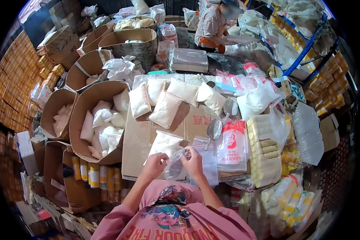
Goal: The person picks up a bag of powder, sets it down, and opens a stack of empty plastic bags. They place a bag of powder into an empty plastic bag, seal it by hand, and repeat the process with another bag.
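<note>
My left hand and my right hand are close together at the near edge of the cardboard-covered table. Between them is a thin clear plastic bag, pinched by the fingers of both hands. Just beyond lies a filled bag of white powder, partly covered by my hands. A metal scoop rests to the right of it, beside a pack of red-printed plastic bags. Farther back, several plump bags of pale powder lie in a row on the cardboard.
At left stands a large cardboard box holding powder bags, with more boxes around it. A metal-topped scale sits at the back. Rolls of cream-coloured tape are stacked at right. A co-worker bends near blue shelving.
</note>
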Available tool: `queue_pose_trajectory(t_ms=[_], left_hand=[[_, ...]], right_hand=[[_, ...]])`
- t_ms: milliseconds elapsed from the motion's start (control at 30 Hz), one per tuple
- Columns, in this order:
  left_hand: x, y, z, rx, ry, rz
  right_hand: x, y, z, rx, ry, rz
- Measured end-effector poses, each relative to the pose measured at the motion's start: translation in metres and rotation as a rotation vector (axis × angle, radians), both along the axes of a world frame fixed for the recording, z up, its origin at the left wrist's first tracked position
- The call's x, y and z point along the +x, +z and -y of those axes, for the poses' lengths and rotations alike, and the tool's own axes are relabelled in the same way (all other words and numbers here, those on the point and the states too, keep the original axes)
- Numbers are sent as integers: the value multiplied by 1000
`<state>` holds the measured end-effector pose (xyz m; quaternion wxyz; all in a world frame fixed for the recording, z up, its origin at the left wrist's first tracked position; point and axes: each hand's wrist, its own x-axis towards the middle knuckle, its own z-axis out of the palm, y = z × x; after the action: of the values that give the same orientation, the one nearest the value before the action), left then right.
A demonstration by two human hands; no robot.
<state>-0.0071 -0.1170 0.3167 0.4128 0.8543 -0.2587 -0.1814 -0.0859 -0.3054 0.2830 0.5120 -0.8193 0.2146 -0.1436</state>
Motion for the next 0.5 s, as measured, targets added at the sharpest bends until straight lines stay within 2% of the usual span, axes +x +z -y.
queue_pose_trajectory(t_ms=[33,67,100,167,233,267,367,467,500], left_hand=[[2,-4,-1,22,-10,57],[6,-4,-5,69,8,59],[13,-3,-10,117,26,61],[22,-1,-17,156,35,83],[26,12,-20,137,17,124],[21,19,-15,95,10,231],[-2,34,3,-59,-145,481],[-25,44,16,-181,-466,422],[-36,50,26,-161,-388,396]], right_hand=[[6,6,3,42,-24,77],[7,13,11,-46,-9,77],[9,19,16,21,-43,80],[11,13,32,-175,-22,155],[5,12,36,-72,116,30],[2,12,37,-20,184,-32],[2,31,23,93,136,-187],[6,32,25,73,133,-187],[5,33,27,76,130,-199]])
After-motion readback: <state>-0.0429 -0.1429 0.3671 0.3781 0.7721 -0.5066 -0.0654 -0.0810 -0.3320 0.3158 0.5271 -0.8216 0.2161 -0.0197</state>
